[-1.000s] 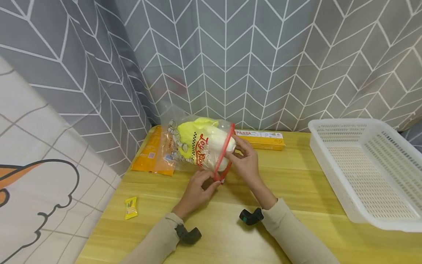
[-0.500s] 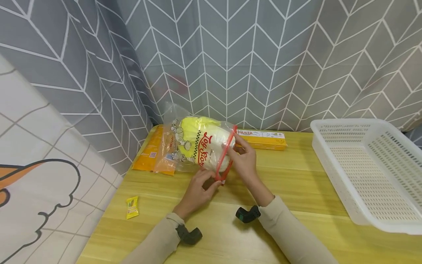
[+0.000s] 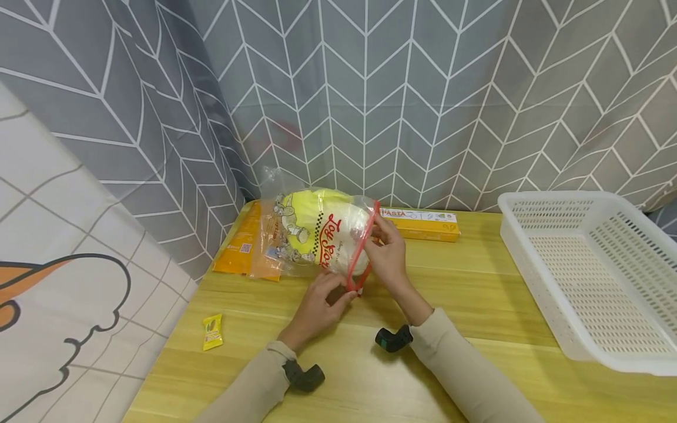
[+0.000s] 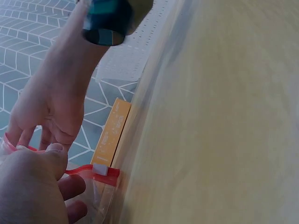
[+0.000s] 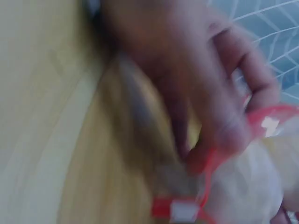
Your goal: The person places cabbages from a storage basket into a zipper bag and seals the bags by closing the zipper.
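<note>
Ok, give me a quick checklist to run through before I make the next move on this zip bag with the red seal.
1. Left hand pinches the near end of the red seal of the zip bag: ok.
2. Right hand grips the seal higher up: ok.
3. White slider tab sits at the near end of the seal: ok.
4. Seal closed along its full length: cannot tell, the right wrist view is blurred.
5. Yellow and white contents lie fully inside, clear of the seal: ok.
6. White basket stands apart at the right of the table: ok.
</note>
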The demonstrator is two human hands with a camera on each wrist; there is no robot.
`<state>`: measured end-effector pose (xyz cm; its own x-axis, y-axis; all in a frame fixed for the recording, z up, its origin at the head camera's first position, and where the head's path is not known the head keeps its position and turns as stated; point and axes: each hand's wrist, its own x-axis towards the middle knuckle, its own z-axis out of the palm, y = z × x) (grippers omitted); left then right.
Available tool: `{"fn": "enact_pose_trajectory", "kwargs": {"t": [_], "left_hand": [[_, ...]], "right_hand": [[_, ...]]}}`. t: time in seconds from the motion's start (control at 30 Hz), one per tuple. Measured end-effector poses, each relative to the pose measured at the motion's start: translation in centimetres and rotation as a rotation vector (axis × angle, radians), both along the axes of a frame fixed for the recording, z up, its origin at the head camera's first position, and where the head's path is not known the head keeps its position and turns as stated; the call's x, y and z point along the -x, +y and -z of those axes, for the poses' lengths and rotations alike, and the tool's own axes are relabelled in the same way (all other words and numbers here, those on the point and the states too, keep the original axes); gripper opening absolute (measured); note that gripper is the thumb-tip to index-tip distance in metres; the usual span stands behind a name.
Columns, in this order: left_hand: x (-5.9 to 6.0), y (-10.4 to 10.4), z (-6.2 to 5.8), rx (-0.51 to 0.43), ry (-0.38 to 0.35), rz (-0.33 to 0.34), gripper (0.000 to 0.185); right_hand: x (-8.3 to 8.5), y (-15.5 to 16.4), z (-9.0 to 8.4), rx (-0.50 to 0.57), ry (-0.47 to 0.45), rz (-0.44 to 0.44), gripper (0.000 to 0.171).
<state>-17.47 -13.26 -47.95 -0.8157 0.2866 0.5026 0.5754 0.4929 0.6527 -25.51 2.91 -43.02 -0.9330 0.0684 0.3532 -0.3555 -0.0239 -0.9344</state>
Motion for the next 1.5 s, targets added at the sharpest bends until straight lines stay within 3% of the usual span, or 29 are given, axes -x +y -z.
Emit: {"fn": "enact_pose_trajectory", "kwargs": {"t": [0.13, 0.27, 0.7, 0.9, 1.17, 1.33, 1.5], "left_hand": [[0.1, 0.1, 0.0, -0.013, 0.022, 0.031, 0.008], [0.3, 0.1, 0.0, -0.016, 0.036, 0.051, 0.008], [0.1, 0.3, -0.2, -0.013, 0.034, 0.064, 0.007], [-0.1, 0.1, -0.3, -0.003, 0.069, 0.045, 0.009], [0.0, -0.2, -0.4, 0.008, 0.145, 0.045, 0.013], [0.0, -0.2, -0.2, 0.017, 0.146, 0.048, 0.014], [-0.2, -0.3, -0.3, 0.027, 0.086, 0.019, 0.014]], "right_hand": [[-0.1, 0.0, -0.2, 0.015, -0.051, 0.022, 0.040], [-0.1, 0.2, 0.0, 0.032, -0.065, 0.015, 0.045], [-0.4, 0.7, 0.0, 0.089, -0.161, 0.062, 0.040], [-2.0, 1.3, -0.3, 0.198, -0.252, 0.140, 0.043], [-4.2, 1.7, 0.4, 0.325, -0.293, 0.252, 0.037], [-4.5, 2.5, 1.2, 0.291, -0.308, 0.212, 0.037], [-4.6, 3.3, 1.6, 0.234, -0.318, 0.144, 0.037]]}}
